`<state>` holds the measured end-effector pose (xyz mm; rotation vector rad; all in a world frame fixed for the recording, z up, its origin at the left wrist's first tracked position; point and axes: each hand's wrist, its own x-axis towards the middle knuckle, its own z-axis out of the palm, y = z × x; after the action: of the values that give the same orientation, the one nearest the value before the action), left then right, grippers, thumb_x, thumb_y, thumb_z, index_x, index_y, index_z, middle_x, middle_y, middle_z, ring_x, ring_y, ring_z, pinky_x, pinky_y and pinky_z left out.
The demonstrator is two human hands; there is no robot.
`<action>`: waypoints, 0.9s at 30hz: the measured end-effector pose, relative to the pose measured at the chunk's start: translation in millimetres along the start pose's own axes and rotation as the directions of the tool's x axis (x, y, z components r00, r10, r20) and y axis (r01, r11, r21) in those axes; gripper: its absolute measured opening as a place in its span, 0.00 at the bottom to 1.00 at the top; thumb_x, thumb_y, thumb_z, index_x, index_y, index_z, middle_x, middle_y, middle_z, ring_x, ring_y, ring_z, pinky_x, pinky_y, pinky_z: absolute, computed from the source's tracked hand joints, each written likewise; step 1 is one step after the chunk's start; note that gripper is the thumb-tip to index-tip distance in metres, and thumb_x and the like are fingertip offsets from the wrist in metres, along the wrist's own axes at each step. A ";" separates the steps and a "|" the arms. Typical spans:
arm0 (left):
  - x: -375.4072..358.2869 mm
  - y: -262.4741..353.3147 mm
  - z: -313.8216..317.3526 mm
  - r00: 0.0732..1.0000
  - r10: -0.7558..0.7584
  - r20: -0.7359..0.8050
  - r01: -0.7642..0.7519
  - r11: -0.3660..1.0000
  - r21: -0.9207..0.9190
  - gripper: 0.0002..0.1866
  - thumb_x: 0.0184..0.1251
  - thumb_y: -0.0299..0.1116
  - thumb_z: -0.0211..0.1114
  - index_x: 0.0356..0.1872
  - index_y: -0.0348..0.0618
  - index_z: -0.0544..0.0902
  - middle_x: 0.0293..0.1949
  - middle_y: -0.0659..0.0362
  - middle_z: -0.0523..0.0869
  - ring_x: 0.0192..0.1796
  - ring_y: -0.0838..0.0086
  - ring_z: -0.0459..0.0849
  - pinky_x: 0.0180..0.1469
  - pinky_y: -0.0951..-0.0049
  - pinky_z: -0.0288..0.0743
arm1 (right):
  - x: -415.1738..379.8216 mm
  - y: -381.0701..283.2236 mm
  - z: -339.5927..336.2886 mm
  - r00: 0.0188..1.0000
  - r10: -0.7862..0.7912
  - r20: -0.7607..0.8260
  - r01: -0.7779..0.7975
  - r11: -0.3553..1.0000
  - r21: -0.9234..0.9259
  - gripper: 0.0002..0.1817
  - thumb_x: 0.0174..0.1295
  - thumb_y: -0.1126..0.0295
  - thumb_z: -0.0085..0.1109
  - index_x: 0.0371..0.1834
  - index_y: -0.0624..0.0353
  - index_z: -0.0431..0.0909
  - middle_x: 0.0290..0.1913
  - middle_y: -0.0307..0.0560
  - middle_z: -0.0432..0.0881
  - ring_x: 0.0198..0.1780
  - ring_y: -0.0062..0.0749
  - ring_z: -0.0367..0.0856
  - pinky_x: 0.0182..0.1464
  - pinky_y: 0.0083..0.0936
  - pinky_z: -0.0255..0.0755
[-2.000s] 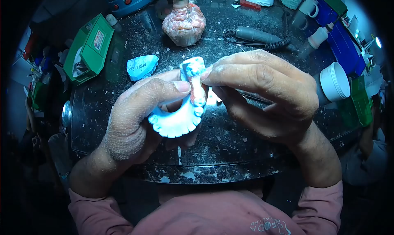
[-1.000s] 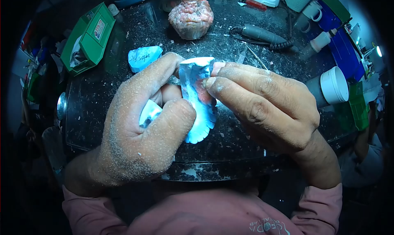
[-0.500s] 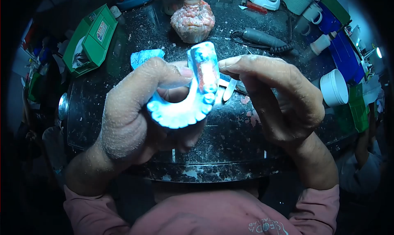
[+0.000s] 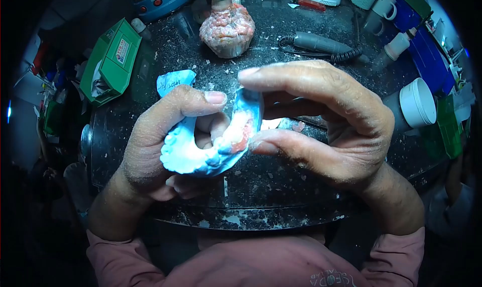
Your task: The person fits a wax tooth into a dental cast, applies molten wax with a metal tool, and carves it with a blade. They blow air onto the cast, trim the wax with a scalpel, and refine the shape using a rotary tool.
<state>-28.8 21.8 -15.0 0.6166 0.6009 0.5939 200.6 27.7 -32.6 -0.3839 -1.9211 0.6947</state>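
A pale dental cast, horseshoe-shaped with a row of teeth, is held up over the dark worktop. Pink material coats part of its right arm. My left hand grips the cast, its thumb on the inner side and other fingers behind and below, partly hidden. My right hand has its index finger at the top end of that right arm and its thumb against the outer side near the pink part, closed around it. Behind my left thumb, a blue-white piece with handwriting shows, its lower part hidden.
A bottle crusted with pink lumps stands at the back. A grey handpiece with a coiled cord lies right of it. A green bin is at left; a white tub and mug are at right. Scraps dot the worktop.
The cast has tilted and moved slightly left and down. My right hand has come in, its fingers and thumb now around the cast's right arm. The view has shifted a little.
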 end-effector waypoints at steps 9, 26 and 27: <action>2.4 1.9 -0.8 0.999 0.045 0.004 -0.045 0.998 0.050 0.20 0.70 0.43 0.52 0.35 0.32 0.79 0.19 0.54 0.79 0.12 0.76 0.74 0.13 0.80 0.68 | -0.5 0.7 5.4 0.996 0.031 -0.080 -0.025 0.997 0.067 0.24 0.50 0.81 0.71 0.53 0.72 0.76 0.50 0.61 0.80 0.48 0.39 0.85 0.48 0.28 0.85; -2.9 10.5 3.5 0.999 -0.032 0.007 0.029 0.963 0.267 0.25 0.58 0.48 0.62 0.38 0.30 0.81 0.25 0.50 0.82 0.19 0.70 0.80 0.17 0.75 0.72 | 0.9 4.4 3.8 0.998 -0.031 -0.058 0.032 0.999 0.015 0.26 0.49 0.78 0.72 0.53 0.73 0.77 0.49 0.61 0.82 0.49 0.37 0.84 0.46 0.25 0.84; -2.7 9.4 4.8 0.999 -0.036 -0.008 0.037 0.963 0.267 0.24 0.57 0.47 0.62 0.38 0.30 0.81 0.25 0.50 0.82 0.20 0.70 0.80 0.19 0.76 0.73 | 0.3 4.7 4.0 0.998 -0.027 -0.059 0.028 0.999 0.016 0.26 0.49 0.78 0.72 0.53 0.73 0.77 0.49 0.61 0.82 0.48 0.37 0.84 0.46 0.25 0.84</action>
<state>-30.5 24.6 -4.6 0.8562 0.7000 0.4822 196.8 30.4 -36.6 -0.3634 -1.8608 0.6738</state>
